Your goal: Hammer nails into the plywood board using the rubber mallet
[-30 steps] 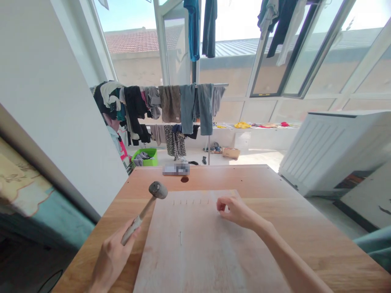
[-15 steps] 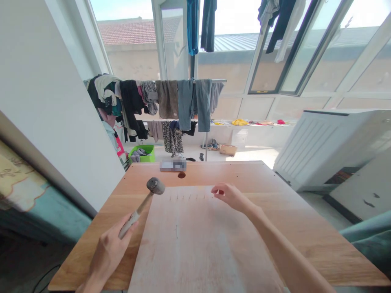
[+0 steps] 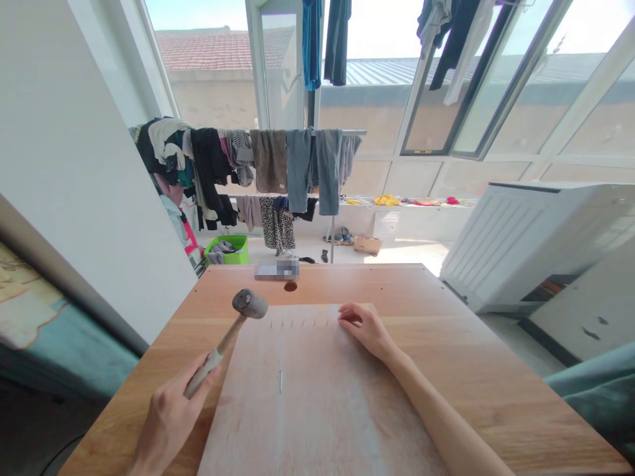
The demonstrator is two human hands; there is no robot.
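Observation:
My left hand point(image 3: 171, 413) grips the wooden handle of a hammer point(image 3: 231, 329), whose grey head hangs just above the far left corner of a pale wooden board point(image 3: 317, 410). A row of several small nails point(image 3: 297, 324) stands near the board's far edge. One loose nail point(image 3: 280, 381) lies flat further down the board. My right hand point(image 3: 364, 327) rests on the board at the right end of the nail row, thumb and forefinger pinched together; I cannot make out what is between them.
The board lies on a wooden table point(image 3: 476, 370) with a round hole point(image 3: 290, 286) near its far edge. Beyond stand a clothes rack point(image 3: 278, 165) full of garments, a green basket point(image 3: 229, 250), and a white appliance point(image 3: 536, 231) at the right. A white wall point(image 3: 74, 165) is close at left.
My right hand has moved left along the board to the end of the nail row and settled lower. The hammer stays raised in my left hand, shifted slightly left.

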